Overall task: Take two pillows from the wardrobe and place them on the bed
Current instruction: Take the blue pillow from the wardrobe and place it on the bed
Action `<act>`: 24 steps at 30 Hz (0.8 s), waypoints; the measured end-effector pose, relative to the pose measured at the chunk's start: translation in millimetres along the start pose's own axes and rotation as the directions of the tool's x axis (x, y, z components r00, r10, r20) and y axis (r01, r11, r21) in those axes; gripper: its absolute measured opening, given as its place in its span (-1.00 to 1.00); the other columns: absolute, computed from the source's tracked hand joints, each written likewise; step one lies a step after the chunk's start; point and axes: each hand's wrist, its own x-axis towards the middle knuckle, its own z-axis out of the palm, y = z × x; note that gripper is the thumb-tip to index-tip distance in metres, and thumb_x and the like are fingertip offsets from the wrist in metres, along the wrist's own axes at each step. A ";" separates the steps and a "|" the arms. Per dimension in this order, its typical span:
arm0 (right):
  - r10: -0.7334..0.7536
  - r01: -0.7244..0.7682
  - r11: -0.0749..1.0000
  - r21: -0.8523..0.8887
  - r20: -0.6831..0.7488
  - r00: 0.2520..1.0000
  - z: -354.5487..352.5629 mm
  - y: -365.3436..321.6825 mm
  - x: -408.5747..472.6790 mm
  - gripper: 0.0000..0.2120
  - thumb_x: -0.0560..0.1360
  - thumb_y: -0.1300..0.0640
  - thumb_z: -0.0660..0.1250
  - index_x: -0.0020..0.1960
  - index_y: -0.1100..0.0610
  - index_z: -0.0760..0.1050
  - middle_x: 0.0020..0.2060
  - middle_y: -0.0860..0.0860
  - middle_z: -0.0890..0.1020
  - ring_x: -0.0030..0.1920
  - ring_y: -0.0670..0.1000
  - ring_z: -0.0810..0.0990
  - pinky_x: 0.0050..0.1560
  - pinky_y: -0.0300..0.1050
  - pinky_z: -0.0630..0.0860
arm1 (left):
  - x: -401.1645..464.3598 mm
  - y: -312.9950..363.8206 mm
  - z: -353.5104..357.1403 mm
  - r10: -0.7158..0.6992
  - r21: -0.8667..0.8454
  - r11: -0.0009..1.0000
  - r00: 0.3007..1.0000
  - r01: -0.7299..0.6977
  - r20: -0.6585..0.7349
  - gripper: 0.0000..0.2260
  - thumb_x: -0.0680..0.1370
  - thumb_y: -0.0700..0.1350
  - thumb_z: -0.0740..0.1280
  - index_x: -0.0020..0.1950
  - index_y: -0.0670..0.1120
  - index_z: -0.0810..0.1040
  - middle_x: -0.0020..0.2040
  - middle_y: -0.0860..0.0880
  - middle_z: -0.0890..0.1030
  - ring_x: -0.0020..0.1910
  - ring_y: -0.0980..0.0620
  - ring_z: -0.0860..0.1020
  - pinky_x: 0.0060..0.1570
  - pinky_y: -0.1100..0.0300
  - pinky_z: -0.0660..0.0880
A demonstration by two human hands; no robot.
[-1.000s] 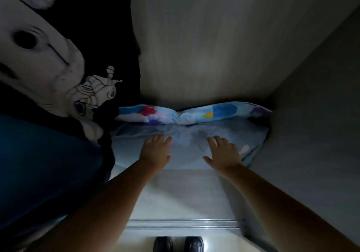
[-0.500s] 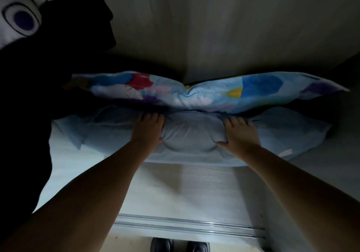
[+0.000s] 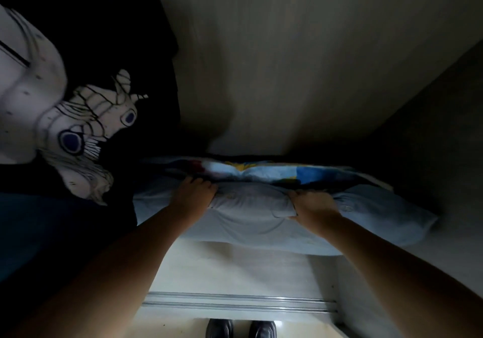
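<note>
Two pillows lie stacked on the wardrobe floor point(image 3: 235, 275). The nearer one is a pale blue pillow point(image 3: 251, 207); behind it, partly in shadow, lies a pillow with coloured patches point(image 3: 274, 171). My left hand point(image 3: 194, 194) grips the pale blue pillow's far edge on the left, fingers curled between the two pillows. My right hand point(image 3: 313, 204) bunches the same pillow's fabric on the right.
Dark hanging clothes with a white printed figure point(image 3: 86, 128) crowd the left side. The wardrobe's back panel point(image 3: 287, 63) and right wall point(image 3: 431, 154) close the space in. A metal sliding-door track point(image 3: 235, 302) runs along the front edge, with my shoes point(image 3: 240, 328) below it.
Both hands went from lying flat on the pale blue pillow to gripping it, fingers dug in at its far edge. The view has shifted and the pillow looks bunched between the hands.
</note>
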 end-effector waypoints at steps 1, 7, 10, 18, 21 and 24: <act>0.012 -0.012 1.000 -0.029 0.014 1.000 -13.8 1.1 -6.7 -0.54 0.51 -0.14 0.24 0.33 0.06 0.40 0.11 0.09 0.63 0.06 0.16 0.62 -0.03 0.00 0.53 | -5.5 -1.4 -18.1 0.016 0.010 1.000 0.999 -0.016 -0.042 -0.87 0.20 -0.07 0.53 -0.29 -0.02 0.67 -0.38 0.04 0.66 -0.37 0.06 0.64 -0.31 0.27 0.53; 0.101 -0.102 0.995 -0.010 -0.068 0.993 -100.8 10.5 -47.9 -0.58 0.51 -0.16 0.22 0.26 0.06 0.41 0.10 0.05 0.63 0.05 0.11 0.63 -0.04 -0.07 0.52 | -21.7 -19.0 -116.9 -0.047 -0.046 0.998 0.999 0.047 -0.016 -0.70 0.55 -0.14 0.17 0.28 -0.01 0.44 0.24 -0.03 0.55 0.24 -0.08 0.48 0.19 0.09 0.35; 0.174 -0.172 0.985 0.026 -0.116 0.978 -139.1 3.5 -70.4 -0.61 0.52 -0.12 0.20 0.26 0.06 0.40 0.11 0.06 0.63 0.06 0.13 0.62 -0.02 -0.05 0.51 | -30.7 -28.8 -162.0 -0.050 -0.007 0.999 0.998 0.050 -0.038 -0.68 0.59 -0.16 0.10 0.33 -0.05 0.38 0.29 -0.06 0.50 0.28 -0.09 0.43 0.22 0.07 0.31; 0.399 -0.392 0.912 0.124 -0.043 0.916 -196.6 -61.7 -141.5 -0.61 0.54 -0.07 0.16 0.33 0.03 0.36 0.18 0.09 0.59 0.17 0.17 0.57 0.09 0.03 0.50 | -82.5 -50.0 -219.0 0.099 -0.135 0.982 0.972 -0.130 -0.213 -0.65 0.56 -0.19 0.04 0.27 -0.16 0.46 0.21 -0.14 0.56 0.24 -0.10 0.49 0.24 0.07 0.36; 0.517 -0.508 0.842 0.180 -0.004 0.856 -202.3 -92.5 -179.4 -0.59 0.53 -0.08 0.18 0.32 0.07 0.38 0.21 0.11 0.56 0.19 0.18 0.55 0.13 0.05 0.49 | -92.8 -49.3 -227.4 0.226 0.013 0.974 0.964 -0.226 -0.143 -0.67 0.59 -0.15 0.08 0.36 -0.04 0.34 0.32 -0.01 0.47 0.32 -0.02 0.40 0.26 0.11 0.29; 0.593 -0.583 0.780 0.227 0.030 0.805 -203.9 -113.8 -214.5 -0.58 0.48 -0.11 0.24 0.27 0.05 0.43 0.18 0.10 0.59 0.17 0.17 0.57 0.11 0.01 0.50 | -94.3 -39.2 -235.3 0.310 0.069 0.951 0.941 -0.303 -0.135 -0.66 0.59 -0.16 0.09 0.37 -0.01 0.33 0.34 0.01 0.45 0.32 -0.01 0.39 0.26 0.10 0.30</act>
